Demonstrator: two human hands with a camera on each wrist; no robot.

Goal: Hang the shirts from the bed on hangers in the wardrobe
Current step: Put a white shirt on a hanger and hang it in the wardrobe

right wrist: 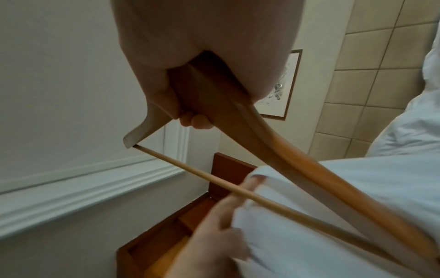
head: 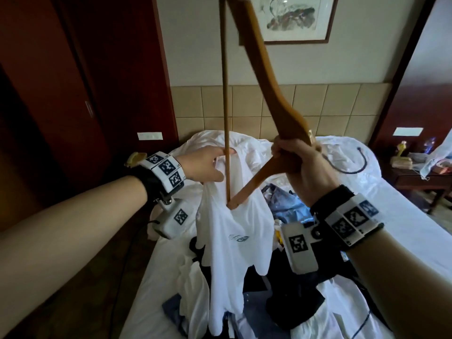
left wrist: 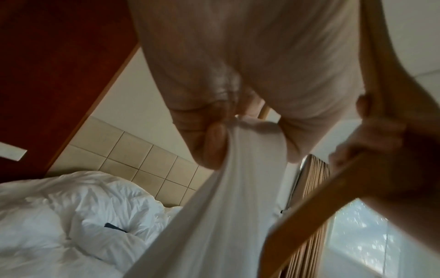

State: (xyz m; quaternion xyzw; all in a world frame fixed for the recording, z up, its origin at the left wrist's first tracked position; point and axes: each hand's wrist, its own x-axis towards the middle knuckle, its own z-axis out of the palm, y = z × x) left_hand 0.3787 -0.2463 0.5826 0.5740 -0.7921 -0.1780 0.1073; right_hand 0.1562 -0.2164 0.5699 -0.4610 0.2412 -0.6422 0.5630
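Right hand [head: 299,165]: fingers wrapped tight round the middle of a wooden hanger [head: 266,77], which is held tilted steeply, 1 shoulder end pointing down and the other rising out of the top of the head view. The hanger's thin crossbar [head: 225,99] stands almost upright between the 2 hands. The right wrist view confirms the closed grip on the thick centre of the hanger [right wrist: 214,105].

Left hand [head: 205,167]: thumb and fingers pinched on the upper edge of a white T-shirt [head: 234,241], just beside the crossbar. The left wrist view shows the fingers [left wrist: 214,144] clamped on a bunched fold of the white fabric [left wrist: 228,206].

Position of the shirt: lifted clear above the bed [head: 403,228], hanging down from the left hand, with the hanger's lower shoulder end pushed into the fabric near its top. A small printed mark shows on the chest.

On the bed beneath: a loose pile of clothes [head: 288,209] in white, blue and black, and a rumpled white duvet [left wrist: 59,216] toward the tiled headboard [head: 330,106].

Surroundings: dark red wardrobe [head: 61,94] at left, framed picture [head: 298,18] on the wall.
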